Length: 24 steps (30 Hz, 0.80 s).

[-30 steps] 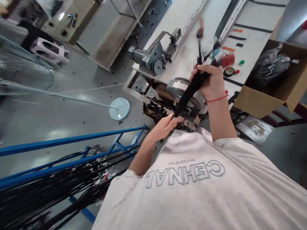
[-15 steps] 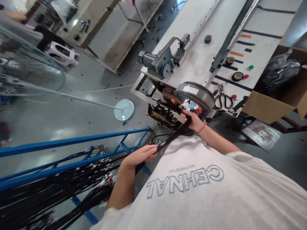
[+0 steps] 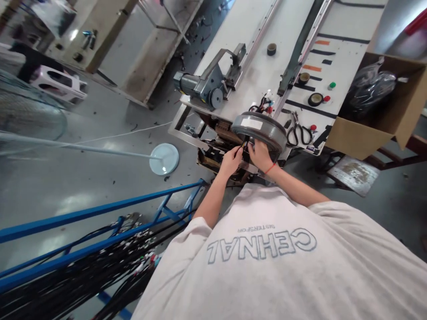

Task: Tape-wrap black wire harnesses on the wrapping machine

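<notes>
A black wire harness (image 3: 246, 143) runs up into the opening of a thick grey ring-shaped part (image 3: 282, 136) at the table's near end. My left hand (image 3: 231, 161) is closed on the harness just below the ring. My right hand (image 3: 261, 156), with a red string at the wrist, reaches into the ring's near side beside the harness. The ring hides most of its fingers, so their grip cannot be made out. Beyond the ring, loose wire ends with white and red connectors (image 3: 267, 106) stick out over the white tabletop.
A motor unit (image 3: 200, 86) sits on the table's left corner. Pliers (image 3: 298, 130), tape rolls (image 3: 315, 99) and red and green buttons (image 3: 327, 98) lie to the right, beside an open carton (image 3: 360, 135). At lower left, a blue rack (image 3: 100, 208) carries many black harnesses.
Both hands have moved up to the ring, the left one from further down the harness. The connector end, earlier in front of the ring, now shows beyond it. The view has shifted slightly.
</notes>
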Available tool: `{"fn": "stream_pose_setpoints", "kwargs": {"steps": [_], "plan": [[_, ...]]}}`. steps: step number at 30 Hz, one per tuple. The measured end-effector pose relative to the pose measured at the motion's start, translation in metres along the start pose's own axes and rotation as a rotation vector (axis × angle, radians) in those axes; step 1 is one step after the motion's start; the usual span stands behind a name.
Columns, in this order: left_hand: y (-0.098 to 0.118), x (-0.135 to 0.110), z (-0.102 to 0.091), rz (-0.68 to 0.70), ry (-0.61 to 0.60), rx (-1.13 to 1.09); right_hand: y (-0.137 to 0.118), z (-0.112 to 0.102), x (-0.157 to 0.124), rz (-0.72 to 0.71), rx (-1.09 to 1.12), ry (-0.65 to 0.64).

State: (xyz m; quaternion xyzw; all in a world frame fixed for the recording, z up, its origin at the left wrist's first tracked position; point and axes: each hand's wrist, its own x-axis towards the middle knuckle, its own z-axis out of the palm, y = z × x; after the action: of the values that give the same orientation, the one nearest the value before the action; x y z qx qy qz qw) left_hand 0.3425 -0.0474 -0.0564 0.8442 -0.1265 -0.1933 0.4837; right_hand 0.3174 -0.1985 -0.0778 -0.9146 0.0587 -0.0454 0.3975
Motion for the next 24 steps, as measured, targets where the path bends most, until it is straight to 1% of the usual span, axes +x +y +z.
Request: {"fn": "stream_pose_setpoints", "kwargs": {"steps": [2, 5, 7, 10, 12, 15, 17, 19, 21, 23, 24], "plan": [[-0.006, -0.002, -0.004, -0.012, -0.013, -0.061, 0.003, 0.001, -0.010, 0.028, -0.116, -0.020], [-0.015, -0.008, -0.009, -0.036, -0.023, -0.218, 0.011, 0.003, -0.013, 0.063, -0.136, -0.095], [-0.019, -0.011, -0.011, -0.071, -0.046, -0.304, 0.018, 0.003, -0.010, 0.033, -0.047, -0.118], [-0.021, -0.011, -0.012, -0.126, -0.088, -0.379, 0.028, 0.001, -0.007, -0.058, 0.145, -0.092], [-0.022, -0.010, -0.012, -0.138, -0.107, -0.413, 0.031, -0.002, -0.008, -0.097, 0.233, -0.078], [-0.025, -0.010, -0.010, -0.127, -0.133, -0.426, 0.030, -0.006, -0.014, -0.063, 0.262, -0.100], [-0.030, -0.012, -0.007, -0.112, -0.151, -0.387, 0.025, -0.009, -0.017, -0.065, 0.240, -0.105], [-0.034, -0.015, -0.003, -0.072, -0.156, -0.266, 0.018, -0.012, -0.017, -0.131, 0.215, -0.096], [-0.038, -0.017, 0.001, -0.015, -0.144, -0.084, 0.010, -0.017, -0.013, -0.233, 0.185, -0.106], [-0.041, -0.018, 0.006, 0.023, -0.131, 0.063, 0.005, -0.022, -0.005, -0.352, 0.143, -0.169], [-0.042, -0.018, 0.008, 0.032, -0.131, 0.101, 0.004, -0.024, 0.000, -0.410, 0.109, -0.215]]}}
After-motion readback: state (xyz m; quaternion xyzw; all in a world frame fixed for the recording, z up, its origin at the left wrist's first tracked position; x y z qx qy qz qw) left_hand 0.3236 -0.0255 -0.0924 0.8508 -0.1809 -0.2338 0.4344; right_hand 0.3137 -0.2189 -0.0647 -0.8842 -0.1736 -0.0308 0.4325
